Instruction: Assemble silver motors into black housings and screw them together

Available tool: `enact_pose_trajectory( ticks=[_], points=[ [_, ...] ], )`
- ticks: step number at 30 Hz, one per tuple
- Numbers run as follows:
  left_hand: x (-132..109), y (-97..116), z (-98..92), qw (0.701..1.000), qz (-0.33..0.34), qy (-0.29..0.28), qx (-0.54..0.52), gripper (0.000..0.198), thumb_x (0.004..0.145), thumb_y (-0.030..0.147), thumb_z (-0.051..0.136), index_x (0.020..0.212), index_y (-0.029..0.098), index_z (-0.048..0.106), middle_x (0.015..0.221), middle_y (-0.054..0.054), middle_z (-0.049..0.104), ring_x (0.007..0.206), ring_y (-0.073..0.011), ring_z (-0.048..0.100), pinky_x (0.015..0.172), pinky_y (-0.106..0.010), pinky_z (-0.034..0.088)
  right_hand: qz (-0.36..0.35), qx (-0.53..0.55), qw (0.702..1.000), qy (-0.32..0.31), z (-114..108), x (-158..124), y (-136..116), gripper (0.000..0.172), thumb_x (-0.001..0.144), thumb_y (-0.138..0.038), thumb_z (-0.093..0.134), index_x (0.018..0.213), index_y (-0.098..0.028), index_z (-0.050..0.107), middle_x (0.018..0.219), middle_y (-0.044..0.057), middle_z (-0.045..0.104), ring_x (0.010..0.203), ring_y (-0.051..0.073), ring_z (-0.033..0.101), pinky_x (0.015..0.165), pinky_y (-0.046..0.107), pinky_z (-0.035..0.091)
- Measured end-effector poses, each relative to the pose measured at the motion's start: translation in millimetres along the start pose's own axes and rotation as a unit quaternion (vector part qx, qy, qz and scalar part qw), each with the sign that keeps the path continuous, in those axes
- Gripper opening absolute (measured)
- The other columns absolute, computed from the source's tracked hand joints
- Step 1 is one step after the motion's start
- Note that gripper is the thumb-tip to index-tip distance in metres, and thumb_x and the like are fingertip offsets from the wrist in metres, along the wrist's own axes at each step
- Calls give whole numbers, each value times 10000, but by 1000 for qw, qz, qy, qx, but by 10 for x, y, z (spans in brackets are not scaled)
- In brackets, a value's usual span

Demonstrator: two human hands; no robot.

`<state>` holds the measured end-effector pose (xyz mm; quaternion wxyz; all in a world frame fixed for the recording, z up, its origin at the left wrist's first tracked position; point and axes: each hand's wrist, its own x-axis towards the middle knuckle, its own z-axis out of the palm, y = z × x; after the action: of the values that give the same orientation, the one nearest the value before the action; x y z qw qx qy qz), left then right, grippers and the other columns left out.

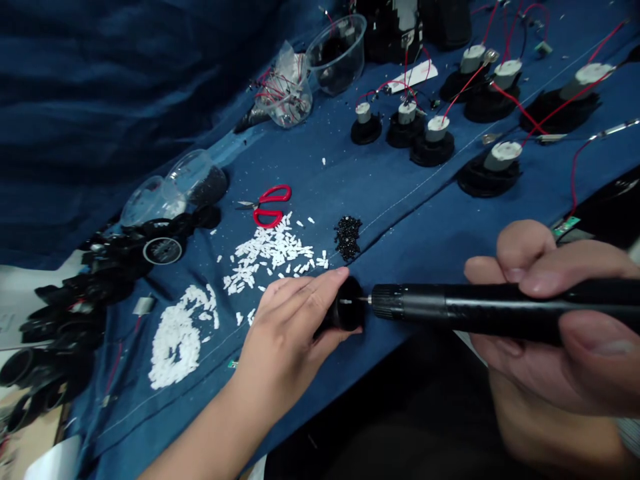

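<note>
Curled firmly around a black cylindrical plastic housing, the bare left hand; closed around a slim black electric screwdriver, the bare right hand, its thin metal bit just beside the housing's open end. Small white plastic pieces and tiny black beads lying nearby on blue cloth.

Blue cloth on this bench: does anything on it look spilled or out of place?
Yes. A clear plastic cup lies tipped on its side at the left, and small white pieces are scattered loose over the blue cloth, outside any container.
</note>
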<state>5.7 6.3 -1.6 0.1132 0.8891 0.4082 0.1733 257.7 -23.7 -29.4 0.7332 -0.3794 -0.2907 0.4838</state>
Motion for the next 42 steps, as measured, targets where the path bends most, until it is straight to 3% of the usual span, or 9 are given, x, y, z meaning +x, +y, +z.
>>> enact_pose_trajectory(
  ticks=[10, 16, 20, 23, 29, 32, 35, 38, 42],
  points=[
    [0, -36, 11, 1000, 1, -2, -17, 617, 955, 270, 793, 1508, 228, 524, 1356, -90, 727, 1206, -240, 686, 1069, -432, 466, -29, 2, 999, -42, -53, 17, 100, 108, 801, -333, 685, 842, -238, 653, 837, -15, 420, 429, 54, 363, 312, 258, 204],
    [3, -70, -9, 1000, 18, 0, -14, 610, 985, 296, 750, 1528, 239, 480, 1358, -92, 732, 1182, -263, 704, 1032, -466, 482, -62, 31, 995, -68, -79, 30, 225, 175, 845, -347, 654, 977, -246, 709, 888, -3, 385, 496, 55, 399, 308, 187, 191],
    [1, -128, -6, 1000, 9, 1, -1, 761, 912, 269, 829, 1560, 284, 431, 1329, -63, 752, 1152, -279, 723, 989, -469, 532, -39, 69, 997, -13, -3, 43, 256, 337, 769, -402, 769, 1083, -281, 751, 906, 11, 398, 596, 91, 455, 285, 115, 210],
    [-4, -196, 46, 1000, 7, 27, 1, 843, 845, 283, 890, 1556, 326, 440, 1307, -38, 765, 1117, -277, 743, 966, -451, 569, -30, 99, 993, 63, 83, 72, 233, 342, 728, -447, 822, 989, -239, 747, 891, 9, 445, 593, 78, 469, 287, 95, 262],
    [-45, -202, 107, 997, 16, 71, 26, 864, 832, 309, 887, 1567, 299, 432, 1300, -79, 761, 1103, -305, 749, 957, -478, 596, -54, 144, 969, 193, 268, 250, 155, 297, 885, -494, 772, 998, -231, 693, 876, -36, 565, 579, 31, 476, 398, 61, 415],
    [-4, -112, -54, 996, 25, 87, 24, 673, 850, 249, 848, 1451, 290, 549, 1318, -86, 731, 1136, -301, 726, 975, -471, 595, -4, 158, 970, 186, 400, 379, 164, 275, 888, -442, 801, 981, -209, 686, 869, -40, 639, 648, 54, 588, 701, 211, 664],
    [81, -28, -351, 997, 47, 63, 7, 285, 871, 251, 819, 1123, 268, 688, 1216, -58, 726, 1062, -267, 717, 916, -414, 606, 69, 162, 974, 140, 543, 483, 228, 298, 878, -439, 796, 993, -186, 692, 906, 13, 714, 846, 152, 741, 967, 418, 673],
    [145, 26, -675, 992, 67, 106, -6, 191, 887, 286, 802, 1025, 251, 676, 1175, -60, 721, 1041, -251, 704, 897, -372, 596, 108, 153, 977, 103, 645, 540, 317, 298, 884, -428, 759, 1033, -179, 691, 1007, 61, 760, 1058, 203, 776, 1064, 408, 622],
    [146, 123, -1010, 977, 87, 194, -36, 184, 928, 332, 771, 1048, 260, 651, 1181, -59, 726, 1075, -227, 690, 903, -316, 577, 146, 105, 983, 22, 701, 541, 399, 382, 878, -528, 708, 944, -152, 697, 1055, 149, 784, 1082, 268, 786, 1055, 474, 608]
  ],
)
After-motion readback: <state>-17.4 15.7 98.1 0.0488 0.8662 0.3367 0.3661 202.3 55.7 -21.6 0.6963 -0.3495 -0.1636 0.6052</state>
